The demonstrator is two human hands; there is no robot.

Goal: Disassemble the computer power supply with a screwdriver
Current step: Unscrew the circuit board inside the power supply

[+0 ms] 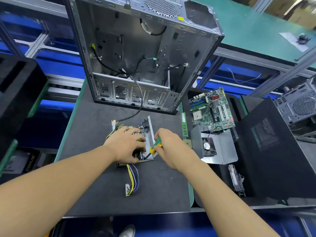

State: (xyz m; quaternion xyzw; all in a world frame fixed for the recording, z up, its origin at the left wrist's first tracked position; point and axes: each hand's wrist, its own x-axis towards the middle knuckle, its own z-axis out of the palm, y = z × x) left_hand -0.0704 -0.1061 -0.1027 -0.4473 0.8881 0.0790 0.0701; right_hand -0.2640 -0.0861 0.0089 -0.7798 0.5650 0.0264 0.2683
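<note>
The opened power supply (pixel 150 134) lies on the black mat in the middle of the head view, its metal shell bare and its circuit board exposed. My left hand (pixel 125 145) lies on top of the board with fingers curled over its parts, holding it down. My right hand (pixel 168 147) grips a green and yellow screwdriver (pixel 156 146), whose tip points down-left into the near right corner of the supply. A bundle of yellow, black and blue wires (pixel 132 179) trails from the supply toward me and ends in a connector.
An empty computer case (pixel 145 53) stands open behind the supply, a black cable running from it. To the right lie a RAM stick (pixel 184 124), a motherboard (pixel 212 109), a metal cover with a small fan (pixel 214 146) and a black side panel (pixel 266 147).
</note>
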